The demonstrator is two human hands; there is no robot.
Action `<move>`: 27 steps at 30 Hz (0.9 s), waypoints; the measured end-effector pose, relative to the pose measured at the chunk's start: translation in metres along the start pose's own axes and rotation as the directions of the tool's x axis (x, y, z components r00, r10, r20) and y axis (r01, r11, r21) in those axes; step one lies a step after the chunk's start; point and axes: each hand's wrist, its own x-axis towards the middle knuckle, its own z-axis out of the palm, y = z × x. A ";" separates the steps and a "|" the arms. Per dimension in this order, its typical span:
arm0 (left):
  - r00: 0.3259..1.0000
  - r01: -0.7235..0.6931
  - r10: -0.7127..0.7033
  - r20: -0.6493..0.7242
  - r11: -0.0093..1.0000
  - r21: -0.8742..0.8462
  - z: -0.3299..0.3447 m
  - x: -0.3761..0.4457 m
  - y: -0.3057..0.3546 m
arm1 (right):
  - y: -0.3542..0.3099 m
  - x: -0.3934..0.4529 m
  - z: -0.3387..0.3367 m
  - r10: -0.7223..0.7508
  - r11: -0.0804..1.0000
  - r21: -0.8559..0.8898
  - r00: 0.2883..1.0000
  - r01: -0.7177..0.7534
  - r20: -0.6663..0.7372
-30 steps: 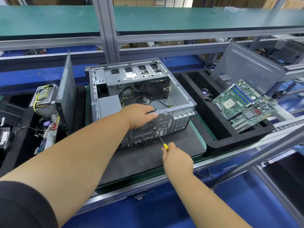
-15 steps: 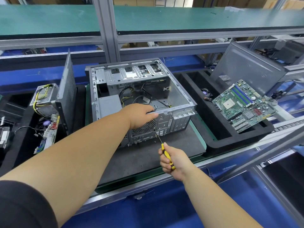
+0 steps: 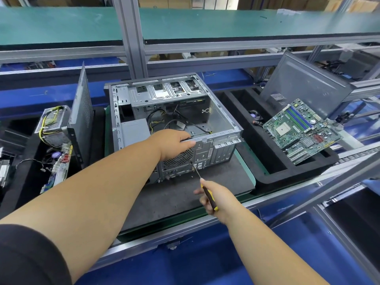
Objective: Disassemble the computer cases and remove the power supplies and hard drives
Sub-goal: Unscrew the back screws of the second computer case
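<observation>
Motherboard (image 3: pixel 302 129) right of case (image 3: pixel 216 112) (supply (image 3: pixel 52 124) left).

Open bare-metal computer case (image 3: pixel 218 120): silver-grey, black and yellow cables inside, sitting on a dark grey mat (image 3: pixel 174 200) with a green edge. Slim screwdriver (image 3: pixel 207 195): yellow and black striped handle. Loose rectangular circuit board (image 3: pixel 302 130): green with blue slots, in a black foam tray (image 3: pixel 273 177); tabletop (image 3: pixel 205 270) below is blue.

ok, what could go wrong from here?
1. The screwdriver meets the case rear panel at a slant; its tip could slip off the screw and skid toward the left hand gripping the rim just above.
2. The motherboard lies tilted on the foam tray edge, so a knock might slide it.
</observation>
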 end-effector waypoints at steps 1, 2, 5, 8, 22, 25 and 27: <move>1.000 0.002 -0.002 0.000 1.000 -0.002 0.000 0.000 0.000 | -0.001 -0.002 -0.002 0.080 0.974 0.200 0.988 -0.105 0.130; 1.000 0.003 -0.003 0.000 1.000 -0.005 0.000 0.000 0.000 | -0.001 -0.003 -0.005 0.101 0.927 0.331 0.968 -0.176 0.230; 1.000 0.003 -0.003 0.000 1.000 -0.006 0.000 0.000 0.000 | -0.001 -0.006 -0.008 0.084 0.869 0.438 0.940 -0.231 0.330; 1.000 0.002 -0.002 0.003 1.000 0.003 0.000 0.001 0.000 | 0.002 -0.005 0.000 0.076 0.909 0.383 0.969 -0.165 0.237; 1.000 -0.001 0.001 -0.009 1.000 -0.009 0.001 0.001 -0.001 | 0.005 -0.002 0.001 -0.555 0.406 -0.910 0.813 0.080 -0.177; 1.000 0.000 0.000 -0.006 1.000 -0.007 0.001 0.001 0.000 | -0.003 -0.003 -0.001 -0.092 0.980 -0.188 0.988 0.068 -0.120; 1.000 0.001 -0.001 -0.005 1.000 -0.003 0.001 0.000 0.000 | -0.004 -0.003 -0.002 0.098 0.969 0.217 0.990 -0.119 0.104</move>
